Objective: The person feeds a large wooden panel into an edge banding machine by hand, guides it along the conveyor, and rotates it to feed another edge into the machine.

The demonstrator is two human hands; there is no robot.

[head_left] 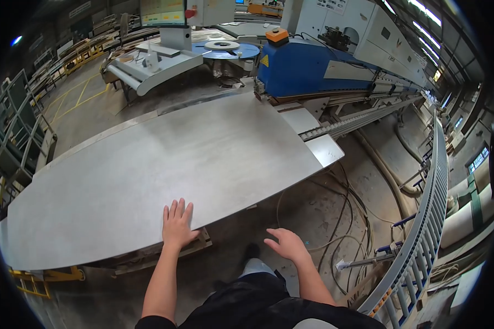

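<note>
A large light-grey panel (148, 164) lies flat in front of me, its right end close to a long blue and white machine (307, 68). My left hand (177, 223) rests on the panel's near edge, fingers stretched out flat, thumb to the right. Off the panel, my right hand (287, 244) hangs in the air above the floor, fingers extended and apart, with nothing in it. Under the near edge, part of a wooden pallet (186, 249) shows.
A roller conveyor (425, 236) curves along my right. Cables and hoses (348, 214) lie on the floor between it and the panel. Beyond the panel stand a console with a screen (163, 12) and a blue round table (241, 52). A metal rack (22, 120) is at the far left.
</note>
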